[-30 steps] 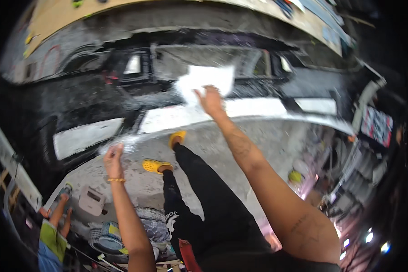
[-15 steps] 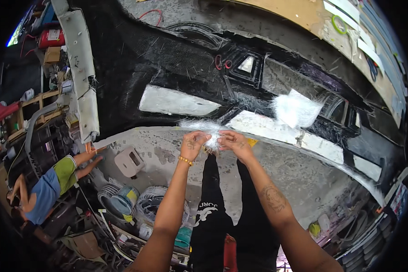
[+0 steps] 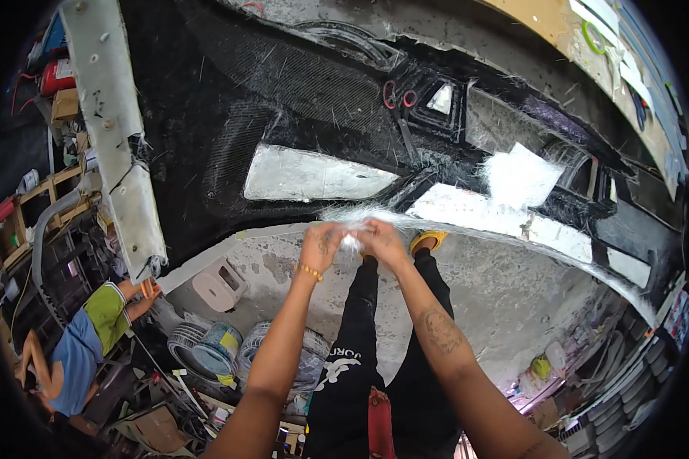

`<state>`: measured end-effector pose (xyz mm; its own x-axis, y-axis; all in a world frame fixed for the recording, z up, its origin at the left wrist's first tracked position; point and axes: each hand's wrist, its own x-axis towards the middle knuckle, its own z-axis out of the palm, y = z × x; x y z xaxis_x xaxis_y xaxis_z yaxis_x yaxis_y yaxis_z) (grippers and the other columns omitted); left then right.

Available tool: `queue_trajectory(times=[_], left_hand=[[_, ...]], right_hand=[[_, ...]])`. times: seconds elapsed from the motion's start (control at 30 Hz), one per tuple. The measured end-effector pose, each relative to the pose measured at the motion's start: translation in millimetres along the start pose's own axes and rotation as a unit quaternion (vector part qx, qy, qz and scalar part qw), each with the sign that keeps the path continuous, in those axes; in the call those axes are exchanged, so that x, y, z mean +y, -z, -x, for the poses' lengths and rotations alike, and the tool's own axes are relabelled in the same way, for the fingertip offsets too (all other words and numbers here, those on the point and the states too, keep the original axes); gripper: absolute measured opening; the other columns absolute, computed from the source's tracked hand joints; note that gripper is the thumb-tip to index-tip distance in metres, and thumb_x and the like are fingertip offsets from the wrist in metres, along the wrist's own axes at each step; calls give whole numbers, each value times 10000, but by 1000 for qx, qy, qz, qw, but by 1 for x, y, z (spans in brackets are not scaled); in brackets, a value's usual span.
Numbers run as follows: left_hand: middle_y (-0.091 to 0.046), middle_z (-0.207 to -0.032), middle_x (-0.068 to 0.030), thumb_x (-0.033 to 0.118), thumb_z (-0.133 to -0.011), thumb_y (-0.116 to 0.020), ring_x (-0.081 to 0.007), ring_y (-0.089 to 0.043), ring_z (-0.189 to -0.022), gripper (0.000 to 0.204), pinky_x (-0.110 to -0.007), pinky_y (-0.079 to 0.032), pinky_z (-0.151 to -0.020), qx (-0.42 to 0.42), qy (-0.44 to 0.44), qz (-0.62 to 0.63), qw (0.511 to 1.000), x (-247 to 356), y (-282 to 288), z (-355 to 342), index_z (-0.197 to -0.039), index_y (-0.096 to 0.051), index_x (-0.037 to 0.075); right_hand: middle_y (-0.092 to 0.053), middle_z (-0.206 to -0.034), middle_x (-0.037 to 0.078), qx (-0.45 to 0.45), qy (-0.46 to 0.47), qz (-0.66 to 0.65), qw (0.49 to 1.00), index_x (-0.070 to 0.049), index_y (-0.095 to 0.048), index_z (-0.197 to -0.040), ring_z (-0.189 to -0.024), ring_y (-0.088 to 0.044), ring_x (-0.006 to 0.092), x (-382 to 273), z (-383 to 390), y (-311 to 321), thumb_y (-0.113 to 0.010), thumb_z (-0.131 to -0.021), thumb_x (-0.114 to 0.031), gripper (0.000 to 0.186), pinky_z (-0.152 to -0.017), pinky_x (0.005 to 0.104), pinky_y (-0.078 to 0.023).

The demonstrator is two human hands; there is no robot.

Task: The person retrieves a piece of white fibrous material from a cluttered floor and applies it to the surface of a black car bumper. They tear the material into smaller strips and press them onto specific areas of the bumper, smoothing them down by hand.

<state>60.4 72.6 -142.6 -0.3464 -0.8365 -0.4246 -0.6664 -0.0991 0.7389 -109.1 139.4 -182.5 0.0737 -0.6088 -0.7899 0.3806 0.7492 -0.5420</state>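
Observation:
Both hands meet at the near edge of a large black moulded panel (image 3: 184, 153). My left hand (image 3: 321, 249), a beaded bracelet on its wrist, pinches a tuft of white glass fibre (image 3: 351, 242). My right hand (image 3: 381, 243) has its fingers closed on the same tuft, close beside the left. Loose white strands (image 3: 367, 213) lie along the panel edge just beyond the fingers. Farther right, a piece of white fibre mat (image 3: 522, 176) rests on the panel. Red-handled scissors (image 3: 403, 115) lie near the panel's small framed opening.
White rectangular patches (image 3: 318, 173) are set in the panel. A plastic stool (image 3: 220, 284), tyres and a bucket (image 3: 218, 346) stand on the floor at lower left. Another person (image 3: 84, 344) is beyond them. A wooden board (image 3: 547, 30) with green tape (image 3: 592, 37) lies far right.
The view has shifted, so the panel sits farther right in the picture. My hands stay together on the fibre, fingers drawn closer. A yellow sandal now shows more fully below the panel.

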Motion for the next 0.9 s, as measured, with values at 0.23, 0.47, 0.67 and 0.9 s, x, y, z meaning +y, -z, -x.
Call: queue_trajectory(times=[0.23, 0.47, 0.67, 0.9], left_hand=[[-648, -782, -254, 195, -831, -707, -435, -638, -767, 220, -464, -492, -658, -23, 30, -188, 981, -4, 19, -46, -890, -699, -17], [-648, -773, -256, 179, -849, -682, -433, -642, -765, 188, -476, -501, -675, -68, 86, -178, 978, -16, 19, -47, -917, -706, 6], [-670, -798, -233, 225, -836, -706, -420, -652, -777, 213, -473, -519, -691, -59, 78, -246, 964, -7, 16, -49, -910, -716, 26], [-676, -805, -224, 201, -790, -749, -418, -656, -778, 210, -483, -522, -686, -63, 55, -343, 936, -14, 11, -51, -906, -690, 36]], right_hand=[[-687, -850, 34, -42, 9, 8, 999, 4, -671, -958, -756, -618, 97, 9, -73, -3, -803, -778, -102, 247, -678, 239, -488], [-675, -859, 48, -2, -4, -18, 1000, -9, -650, -998, -750, -624, 114, 30, -79, -7, -809, -774, -110, 293, -657, 253, -496], [-688, -816, 49, 47, 14, -14, 999, -7, -660, -949, -701, -622, 120, 34, -79, -4, -804, -772, -89, 243, -635, 258, -497], [-697, -755, 104, 125, 113, 89, 982, 23, -672, -872, -689, -653, 161, 63, -94, -10, -796, -753, -72, 196, -658, 286, -518]])
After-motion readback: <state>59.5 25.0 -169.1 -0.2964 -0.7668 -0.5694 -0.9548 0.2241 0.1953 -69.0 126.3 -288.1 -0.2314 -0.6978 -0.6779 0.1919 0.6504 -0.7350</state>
